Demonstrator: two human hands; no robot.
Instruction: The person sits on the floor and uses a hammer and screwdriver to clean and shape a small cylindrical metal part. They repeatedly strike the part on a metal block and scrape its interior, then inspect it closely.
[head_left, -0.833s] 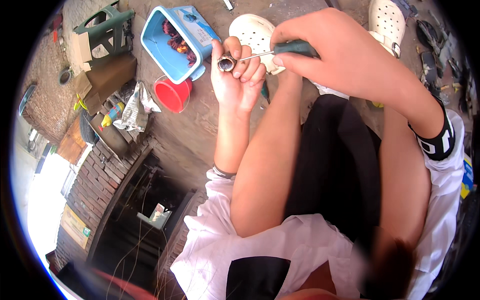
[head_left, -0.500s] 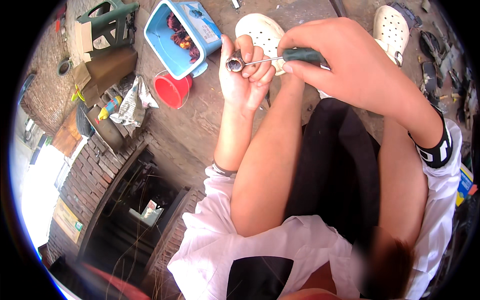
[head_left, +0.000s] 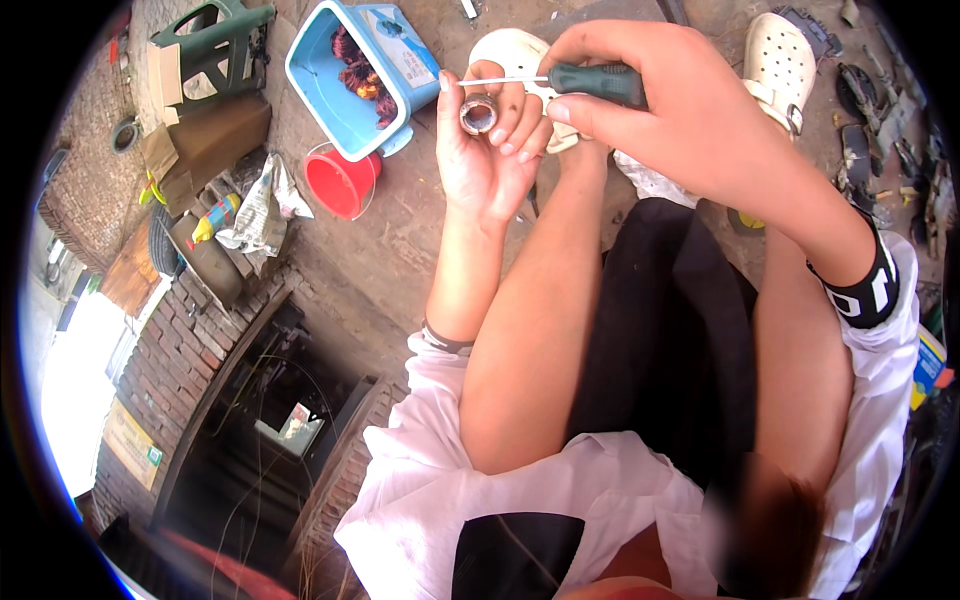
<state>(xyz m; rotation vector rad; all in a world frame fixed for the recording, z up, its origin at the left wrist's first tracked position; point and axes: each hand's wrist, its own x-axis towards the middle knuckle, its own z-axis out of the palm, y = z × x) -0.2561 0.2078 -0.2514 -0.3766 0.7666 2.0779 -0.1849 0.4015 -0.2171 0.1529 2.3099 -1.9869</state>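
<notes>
My left hand [head_left: 486, 165] is raised above my left leg, its fingers curled round a small metal ring or sleeve [head_left: 479, 114] with a dark, worn opening facing up. My right hand [head_left: 640, 115] grips the dark green handle of a screwdriver [head_left: 595, 83] between thumb and fingers. Its thin steel shaft lies level just above the ring, reaching toward my left thumb; whether the tip touches the thumb is unclear. My cream clogs [head_left: 780, 60] show behind both hands.
A blue plastic tub [head_left: 310, 80] with dark reddish clumps, a red bucket [head_left: 340, 185], a green stool [head_left: 210, 60], cardboard [head_left: 215, 140] and rags [head_left: 260, 225] are at the left. Loose dark parts [head_left: 860, 140] lie at the right, and a brick structure [head_left: 180, 360] at lower left.
The screwdriver in my right hand has risen from beside the ring to above it, shaft now more level. The ring has shifted slightly right, and its opening shows more fully.
</notes>
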